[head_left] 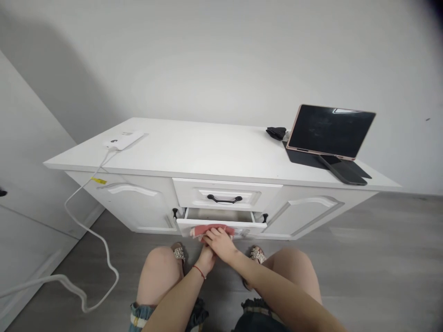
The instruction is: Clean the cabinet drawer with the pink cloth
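Note:
A folded pink and white cloth [199, 230] lies against the front of the lower drawer [258, 225], just below its top edge. My right hand [221, 242] rests on the cloth with its fingers curved over it. Partly beneath it, my left hand [206, 258], with a red string bracelet at the wrist, holds the cloth from below; most of its fingers are hidden. The lower drawer is pulled out part way, and its grey inside shows. Above it is the closed upper drawer [187, 193] with a black handle [224, 199].
On the white cabinet top [207, 147] stand a tablet [330, 131] in a dark cover, a phone [342, 170] and a small black item [277, 133]. At left is a white device [124, 139] whose cable [85, 226] hangs to the floor. My knees flank the drawer.

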{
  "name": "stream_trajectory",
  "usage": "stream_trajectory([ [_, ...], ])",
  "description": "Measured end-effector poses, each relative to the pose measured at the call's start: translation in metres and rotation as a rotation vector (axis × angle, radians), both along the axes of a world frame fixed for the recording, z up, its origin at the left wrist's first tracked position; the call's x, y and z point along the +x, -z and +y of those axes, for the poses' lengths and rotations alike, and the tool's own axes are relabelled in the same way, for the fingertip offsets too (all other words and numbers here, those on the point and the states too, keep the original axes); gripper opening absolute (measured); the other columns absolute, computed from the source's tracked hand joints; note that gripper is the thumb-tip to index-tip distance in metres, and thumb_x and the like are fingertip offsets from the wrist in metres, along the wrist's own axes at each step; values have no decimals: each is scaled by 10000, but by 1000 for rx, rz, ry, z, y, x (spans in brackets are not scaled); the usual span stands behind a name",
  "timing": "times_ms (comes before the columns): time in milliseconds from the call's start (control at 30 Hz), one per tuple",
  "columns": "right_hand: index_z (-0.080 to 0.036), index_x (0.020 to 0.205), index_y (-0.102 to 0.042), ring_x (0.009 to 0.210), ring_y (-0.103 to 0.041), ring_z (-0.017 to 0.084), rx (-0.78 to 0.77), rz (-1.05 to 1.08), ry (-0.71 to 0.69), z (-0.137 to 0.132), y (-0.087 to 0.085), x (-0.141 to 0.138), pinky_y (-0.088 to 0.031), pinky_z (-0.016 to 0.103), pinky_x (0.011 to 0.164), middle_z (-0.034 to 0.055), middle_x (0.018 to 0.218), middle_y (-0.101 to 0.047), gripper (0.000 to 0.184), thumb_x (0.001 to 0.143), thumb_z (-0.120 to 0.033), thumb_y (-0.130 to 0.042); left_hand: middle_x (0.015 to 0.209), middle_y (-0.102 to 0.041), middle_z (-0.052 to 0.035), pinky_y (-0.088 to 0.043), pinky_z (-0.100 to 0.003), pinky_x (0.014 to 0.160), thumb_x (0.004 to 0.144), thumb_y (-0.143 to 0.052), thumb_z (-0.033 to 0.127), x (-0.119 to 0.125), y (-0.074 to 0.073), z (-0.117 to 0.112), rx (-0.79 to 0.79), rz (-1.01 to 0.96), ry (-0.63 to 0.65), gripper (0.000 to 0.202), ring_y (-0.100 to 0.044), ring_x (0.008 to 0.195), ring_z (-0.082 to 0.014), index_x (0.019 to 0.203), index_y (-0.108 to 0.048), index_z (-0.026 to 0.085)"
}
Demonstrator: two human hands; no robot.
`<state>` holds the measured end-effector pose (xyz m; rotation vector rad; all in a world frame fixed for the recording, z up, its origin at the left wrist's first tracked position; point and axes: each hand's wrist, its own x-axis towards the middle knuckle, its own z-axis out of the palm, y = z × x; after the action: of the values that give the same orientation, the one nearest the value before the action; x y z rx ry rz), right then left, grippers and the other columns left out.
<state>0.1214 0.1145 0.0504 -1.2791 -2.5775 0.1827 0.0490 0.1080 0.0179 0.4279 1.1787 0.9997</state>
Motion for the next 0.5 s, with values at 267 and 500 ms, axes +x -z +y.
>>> stream_trajectory([
  [267, -218, 1099, -579, 1032, -507, 280, 35, -6, 540, -39, 47, 107, -405, 453, 900, 110, 1051, -583, 310, 859, -100, -422, 685, -631, 36, -475, -244, 717, 679, -658, 54, -5, 14, 1, -132, -165, -38, 231, -666, 699, -113, 732, -502, 216],
  [500, -130, 1192, -413, 1262, -401, 333, -201, 774, 966, -29, 81, 72, -339, 519, 1046, 229, 1316, -411, 346, 878, -245, -324, 679, -639, 46, -479, -226, 667, 704, -643, 48, -5, 12, 6, -169, -187, -38, 227, -658, 631, -97, 764, -507, 221],
])
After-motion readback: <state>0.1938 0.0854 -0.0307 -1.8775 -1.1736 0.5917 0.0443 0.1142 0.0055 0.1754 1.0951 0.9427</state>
